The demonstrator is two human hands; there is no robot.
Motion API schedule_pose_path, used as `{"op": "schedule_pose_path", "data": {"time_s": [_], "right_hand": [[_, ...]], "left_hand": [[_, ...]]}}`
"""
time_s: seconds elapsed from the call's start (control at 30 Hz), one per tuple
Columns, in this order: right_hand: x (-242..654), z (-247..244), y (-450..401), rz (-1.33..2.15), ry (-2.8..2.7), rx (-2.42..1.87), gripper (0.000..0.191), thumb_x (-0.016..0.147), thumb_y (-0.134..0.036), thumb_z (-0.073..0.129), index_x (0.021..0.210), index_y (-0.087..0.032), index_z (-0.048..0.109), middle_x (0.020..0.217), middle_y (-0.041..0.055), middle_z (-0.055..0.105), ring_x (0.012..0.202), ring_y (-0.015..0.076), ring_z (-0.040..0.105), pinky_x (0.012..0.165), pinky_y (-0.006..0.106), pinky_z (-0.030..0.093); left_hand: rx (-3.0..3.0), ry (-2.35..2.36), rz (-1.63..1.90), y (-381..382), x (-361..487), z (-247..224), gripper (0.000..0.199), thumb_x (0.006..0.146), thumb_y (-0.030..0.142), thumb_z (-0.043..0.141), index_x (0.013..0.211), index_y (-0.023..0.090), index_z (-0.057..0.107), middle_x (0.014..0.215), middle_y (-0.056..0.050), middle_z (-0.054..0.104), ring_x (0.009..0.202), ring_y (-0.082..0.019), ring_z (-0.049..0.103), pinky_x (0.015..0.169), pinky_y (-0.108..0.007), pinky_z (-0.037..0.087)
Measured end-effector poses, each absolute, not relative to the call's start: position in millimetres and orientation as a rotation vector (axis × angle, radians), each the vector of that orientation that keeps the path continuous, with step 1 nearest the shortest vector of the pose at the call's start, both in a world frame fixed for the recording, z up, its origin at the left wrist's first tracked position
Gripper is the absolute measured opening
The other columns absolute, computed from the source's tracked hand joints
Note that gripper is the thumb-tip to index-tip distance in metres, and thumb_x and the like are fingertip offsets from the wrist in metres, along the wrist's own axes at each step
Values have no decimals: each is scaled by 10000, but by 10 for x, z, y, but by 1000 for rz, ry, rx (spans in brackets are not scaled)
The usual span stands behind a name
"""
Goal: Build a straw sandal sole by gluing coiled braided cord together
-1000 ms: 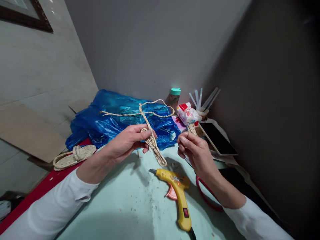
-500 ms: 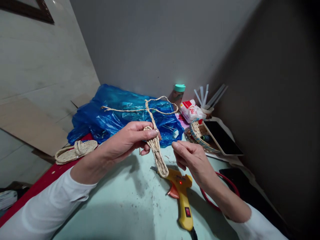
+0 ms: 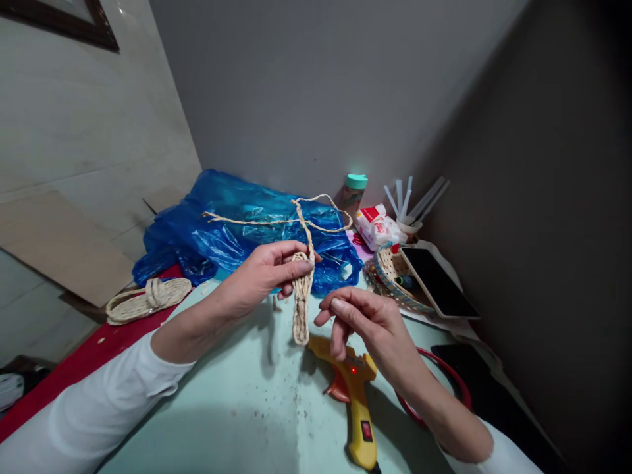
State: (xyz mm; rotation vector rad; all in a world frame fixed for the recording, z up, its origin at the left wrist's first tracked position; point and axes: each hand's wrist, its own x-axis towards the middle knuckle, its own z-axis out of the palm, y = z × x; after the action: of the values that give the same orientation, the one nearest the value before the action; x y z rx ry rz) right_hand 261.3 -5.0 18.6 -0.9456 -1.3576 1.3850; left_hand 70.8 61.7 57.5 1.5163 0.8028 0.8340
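Pinched between the thumb and fingers of my left hand (image 3: 281,268) is a small straw sole (image 3: 301,309), coiled from braided cord and hanging narrow end down. Its loose braided straw cord (image 3: 307,230) runs up from the fingers and loops out over the blue bag. My right hand (image 3: 363,316) is just right of the sole, apart from it, with bent fingers spread and nothing visible in them. Below it on the table lies a yellow glue gun (image 3: 362,415), its red light on and its nozzle end partly behind the sole.
A blue plastic bag (image 3: 227,210) covers the back of the table (image 3: 237,421). A finished-looking straw slipper (image 3: 151,299) rests on red cloth at left. On the right are a wicker basket (image 3: 388,260), a tablet (image 3: 439,282), a tissue pack (image 3: 379,227) and glue sticks (image 3: 402,197) in a cup.
The straw sole has swung from slanting to nearly upright in my left hand. My right hand has moved left and down toward it, its fingers opening.
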Motion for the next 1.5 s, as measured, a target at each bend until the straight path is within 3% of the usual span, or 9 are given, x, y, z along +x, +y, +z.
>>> {"op": "schedule_pose_path", "data": {"time_s": [0.2, 0.37, 0.43, 0.53, 0.6, 0.7, 0.97, 1.2, 1.5], "right_hand": [[2630, 160, -73, 1343, -1399, -1032, 340, 973, -459, 553, 832, -151, 591, 639, 11, 652, 370, 86, 528, 394, 183, 373], [2693, 99, -4, 1226, -1380, -1079, 494, 971, -518, 559, 634, -166, 480, 398, -66, 373, 350, 48, 323, 389, 174, 251], [2704, 96, 32, 1219, -1367, -1030, 464, 962, -512, 570, 661, -167, 494, 459, -52, 426, 403, 58, 376, 427, 174, 313], [2708, 117, 67, 1277, -1368, -922, 297, 933, -464, 603, 873, -174, 576, 719, 11, 609, 587, 112, 549, 526, 209, 454], [2709, 136, 69, 1310, -1373, -871, 246, 908, -418, 635, 956, -181, 589, 873, 40, 623, 749, 145, 597, 588, 228, 501], [2703, 154, 45, 1347, -1395, -835, 211, 927, -383, 627, 996, -184, 603, 939, 39, 593, 870, 155, 590, 689, 243, 520], [2646, 151, -6, 1348, -1364, -838, 200, 927, -354, 652, 936, -163, 595, 853, 12, 581, 707, 105, 505, 603, 209, 444], [2715, 203, 36, 1247, -1258, -862, 214, 922, -360, 654, 913, -161, 578, 774, -11, 546, 610, 93, 493, 554, 226, 428], [2739, 211, 70, 1133, -1235, -881, 249, 891, -360, 682, 809, -172, 540, 738, -26, 522, 606, 93, 510, 551, 223, 411]], "left_hand": [[1480, 790, 826, 594, 764, 542, 291, 864, 419, 684, 1032, 183, 707, 670, 44, 505, 520, -75, 393, 474, -201, 286], [1535, 814, 813, 525, 815, 540, 332, 891, 414, 645, 1106, 180, 742, 677, 24, 537, 552, -92, 380, 503, -216, 305], [1559, 818, 811, 503, 834, 527, 323, 900, 387, 628, 1112, 176, 750, 706, 9, 572, 564, -94, 385, 510, -217, 311], [1567, 839, 801, 477, 862, 501, 353, 900, 364, 614, 1158, 158, 741, 698, -1, 589, 573, -104, 403, 520, -222, 328], [1588, 877, 803, 456, 877, 490, 410, 896, 367, 616, 1238, 160, 706, 711, -5, 605, 576, -111, 417, 525, -229, 337], [1703, 928, 842, 412, 887, 494, 458, 907, 384, 616, 1324, 199, 652, 715, 15, 585, 582, -111, 417, 537, -232, 333], [1785, 910, 830, 376, 905, 467, 371, 960, 386, 531, 1268, 222, 656, 692, 27, 562, 584, -124, 453, 581, -244, 375], [1597, 815, 766, 420, 905, 437, 268, 930, 405, 560, 844, 167, 647, 770, -15, 615, 703, -148, 536, 653, -258, 420], [1538, 821, 635, 268, 927, 439, 189, 909, 334, 589, 856, 170, 666, 779, -43, 717, 700, -164, 593, 671, -274, 434]]}}
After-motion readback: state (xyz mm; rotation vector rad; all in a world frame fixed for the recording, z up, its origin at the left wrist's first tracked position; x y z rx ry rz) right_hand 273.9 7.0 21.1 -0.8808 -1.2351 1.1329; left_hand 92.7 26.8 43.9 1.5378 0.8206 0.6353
